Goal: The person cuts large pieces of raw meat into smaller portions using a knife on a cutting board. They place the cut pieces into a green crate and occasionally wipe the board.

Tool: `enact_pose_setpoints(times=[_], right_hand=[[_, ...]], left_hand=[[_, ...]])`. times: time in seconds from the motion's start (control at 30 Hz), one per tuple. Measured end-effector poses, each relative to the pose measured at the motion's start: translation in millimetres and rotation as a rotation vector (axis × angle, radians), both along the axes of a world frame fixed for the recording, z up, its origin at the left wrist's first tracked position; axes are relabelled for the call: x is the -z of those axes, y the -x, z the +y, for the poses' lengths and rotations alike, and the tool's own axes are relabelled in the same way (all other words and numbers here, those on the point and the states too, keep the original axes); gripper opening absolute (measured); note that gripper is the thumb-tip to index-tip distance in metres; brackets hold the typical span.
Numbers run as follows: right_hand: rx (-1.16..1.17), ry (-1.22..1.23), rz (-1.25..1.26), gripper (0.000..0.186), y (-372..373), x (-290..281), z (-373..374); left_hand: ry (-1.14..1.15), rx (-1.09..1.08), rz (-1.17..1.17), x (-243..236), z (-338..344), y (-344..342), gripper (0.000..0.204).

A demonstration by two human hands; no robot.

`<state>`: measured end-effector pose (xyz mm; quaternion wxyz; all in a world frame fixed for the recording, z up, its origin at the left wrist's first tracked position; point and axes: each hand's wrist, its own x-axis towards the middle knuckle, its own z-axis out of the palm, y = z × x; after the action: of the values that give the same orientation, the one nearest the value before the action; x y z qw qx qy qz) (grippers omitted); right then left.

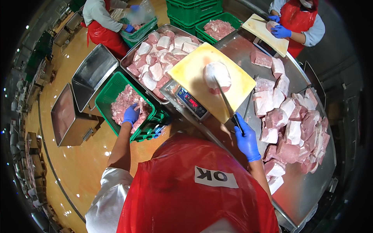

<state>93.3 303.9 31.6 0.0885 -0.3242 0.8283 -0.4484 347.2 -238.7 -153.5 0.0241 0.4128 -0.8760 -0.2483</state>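
My left hand has its fingers curled into pink meat trimmings inside a green crate. Gripped in my right hand is the black handle of a long knife. Its blade reaches over a thick, pale piece of meat on the yellow cutting board. Beside and below the board is a scale with a lit display. A steel tray of cut meat stands behind the crate. On the steel table at right lies a heap of meat chunks.
Steel bins stand on the yellow floor at left. Stacked green crates and a crate of meat are at back. A co-worker handles a bagged crate; another holds meat on a cutting board.
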Motion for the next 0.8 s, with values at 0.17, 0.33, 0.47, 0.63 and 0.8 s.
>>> enact_pose_setpoints(times=[0.17, 0.33, 0.47, 0.63, 0.8], right_hand=[[-0.109, -0.187, 0.075, 0.056, 24.8, -4.7, -18.6], [-0.136, -0.408, 0.333, 0.056, 48.4, -13.1, -17.0], [-0.189, -0.53, 0.401, 0.055, 72.3, -29.7, -11.7], [-0.259, -0.712, 0.443, 0.054, 98.0, -70.2, -24.5], [-0.31, -0.62, 0.475, 0.05, 102.4, -60.8, -48.2]], left_hand=[[-0.089, -0.076, 0.336, -25.8, 42.1, 35.7, 0.043], [0.117, 0.199, 0.765, -120.3, 96.8, 161.0, 0.02], [0.272, 0.846, 0.924, -162.5, 132.6, 274.6, 0.009], [0.033, 1.143, 0.35, -167.7, 188.1, 369.3, 0.011], [-0.034, 1.203, 0.254, -154.9, 182.6, 383.9, 0.013]])
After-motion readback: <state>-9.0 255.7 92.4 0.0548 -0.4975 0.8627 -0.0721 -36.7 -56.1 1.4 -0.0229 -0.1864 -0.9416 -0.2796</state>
